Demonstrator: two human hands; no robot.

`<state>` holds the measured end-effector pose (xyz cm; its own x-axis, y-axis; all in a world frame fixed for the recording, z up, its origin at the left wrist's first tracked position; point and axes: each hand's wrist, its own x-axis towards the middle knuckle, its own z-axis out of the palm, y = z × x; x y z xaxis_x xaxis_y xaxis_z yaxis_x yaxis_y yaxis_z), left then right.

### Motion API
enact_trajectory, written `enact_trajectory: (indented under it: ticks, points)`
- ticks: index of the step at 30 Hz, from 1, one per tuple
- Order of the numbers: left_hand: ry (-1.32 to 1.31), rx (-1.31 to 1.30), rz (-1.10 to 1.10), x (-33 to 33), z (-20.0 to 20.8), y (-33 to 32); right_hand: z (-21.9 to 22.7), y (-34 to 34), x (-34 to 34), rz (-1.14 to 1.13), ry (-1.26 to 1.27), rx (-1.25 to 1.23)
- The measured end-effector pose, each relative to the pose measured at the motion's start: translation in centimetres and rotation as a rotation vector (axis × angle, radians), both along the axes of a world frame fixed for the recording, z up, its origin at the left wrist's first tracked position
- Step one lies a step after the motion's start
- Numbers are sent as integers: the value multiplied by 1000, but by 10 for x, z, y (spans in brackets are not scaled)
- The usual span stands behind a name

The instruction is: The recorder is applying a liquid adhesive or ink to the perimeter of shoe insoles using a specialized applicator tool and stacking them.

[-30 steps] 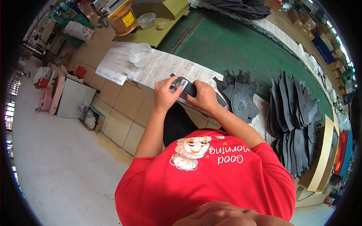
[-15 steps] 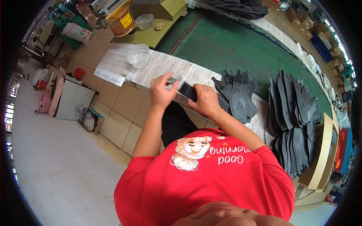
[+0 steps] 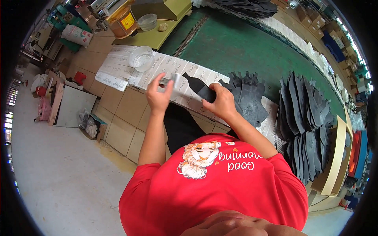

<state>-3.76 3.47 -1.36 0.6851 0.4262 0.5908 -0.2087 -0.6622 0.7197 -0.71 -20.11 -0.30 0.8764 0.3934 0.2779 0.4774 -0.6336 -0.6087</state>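
My left hand [image 3: 158, 96] is closed around a small whitish-grey tool, perhaps a flat brush [image 3: 174, 80], blurred by motion. A narrow gap parts it from a thin black sole-shaped piece [image 3: 195, 85]. My right hand [image 3: 223, 103] pinches the wide end of that piece, and its slim end points away to the left. Both hands are above the near edge of the paper-covered bench strip [image 3: 165, 65]. Just right of my right hand lies a fanned pile of similar dark pieces [image 3: 248, 96].
A clear round tub [image 3: 141, 59] stands on the paper strip, left of the green belt [image 3: 236, 47]. Behind it is an olive machine table [image 3: 157, 39] with an amber container [image 3: 123, 24]. Tall stacks of black pieces [image 3: 303, 114] and an open cardboard box [image 3: 330, 157] stand at right.
My left hand has moved left with the tool, away from the black piece. My right hand has shifted slightly right, and more of the piece's slim end shows.
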Motion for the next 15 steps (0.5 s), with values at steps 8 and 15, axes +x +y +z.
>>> enact_trajectory:
  ticks: [8, 15]
  points:
    - [173, -135, -25, 16, -14, -10, 8, -14, 1, -20, -17, -2]
    - [478, -173, 230, 31, -68, 74, 3, -88, 17, -326, 376, 553]
